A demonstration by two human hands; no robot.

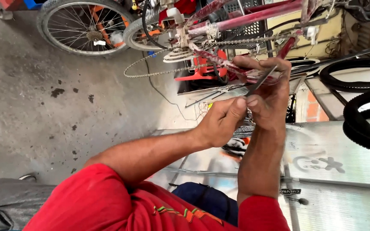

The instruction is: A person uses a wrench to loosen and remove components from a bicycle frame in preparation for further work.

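Note:
A red bicycle frame [253, 17] hangs in front of me, with its chain [159, 72] drooping below the rear sprocket [178, 54]. My right hand [270, 96] reaches up to a lower red frame tube [236, 69], with the fingers curled over it. A thin dark metal tool [262, 80] runs slantwise across that palm. My left hand [221, 122] meets the right hand from the left and pinches the tool's lower end between thumb and fingers, thumb tips touching. Both forearms rise from my red shirt [108, 205] at the bottom.
A spoked wheel [84, 28] stands at the top left over stained concrete floor [43, 107]. Black tyres [365, 111] lie at the right on a translucent ribbed sheet [339, 158]. A red stand [200, 70] and loose wires [168, 96] sit under the frame.

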